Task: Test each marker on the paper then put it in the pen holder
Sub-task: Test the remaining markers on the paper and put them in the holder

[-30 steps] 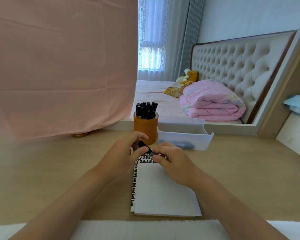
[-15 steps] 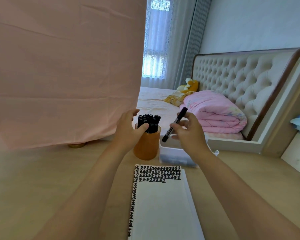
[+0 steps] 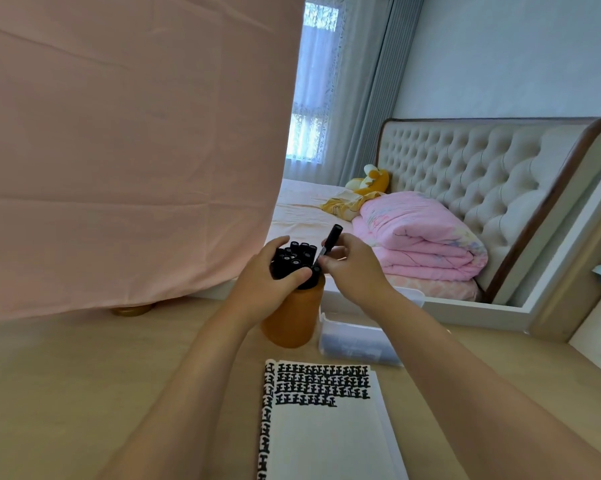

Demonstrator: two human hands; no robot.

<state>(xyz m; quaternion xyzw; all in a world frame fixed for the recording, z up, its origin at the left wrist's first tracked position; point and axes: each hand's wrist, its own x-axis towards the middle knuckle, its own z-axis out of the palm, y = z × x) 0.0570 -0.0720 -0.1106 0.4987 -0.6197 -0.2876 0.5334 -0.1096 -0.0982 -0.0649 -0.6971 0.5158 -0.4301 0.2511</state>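
An orange pen holder (image 3: pixel 292 320) stands on the wooden desk, packed with several black markers (image 3: pixel 297 254). My left hand (image 3: pixel 267 282) curls round the bundle of markers at the holder's mouth, thumb across their front. My right hand (image 3: pixel 354 268) pinches one black marker (image 3: pixel 332 239), tilted, its lower end at the right side of the holder's opening. White paper (image 3: pixel 326 427) with rows of black test marks along its top and left edge lies in front of the holder.
A clear plastic box (image 3: pixel 357 341) sits right of the holder, behind my right forearm. A pink cloth (image 3: pixel 129 150) hangs at the back left. Beyond the desk's far edge are a bed with a pink quilt (image 3: pixel 420 233) and a tufted headboard.
Both hands left the paper and rose to the holder. My left hand took hold of the markers in it; my right hand carried the marker to the holder's opening.
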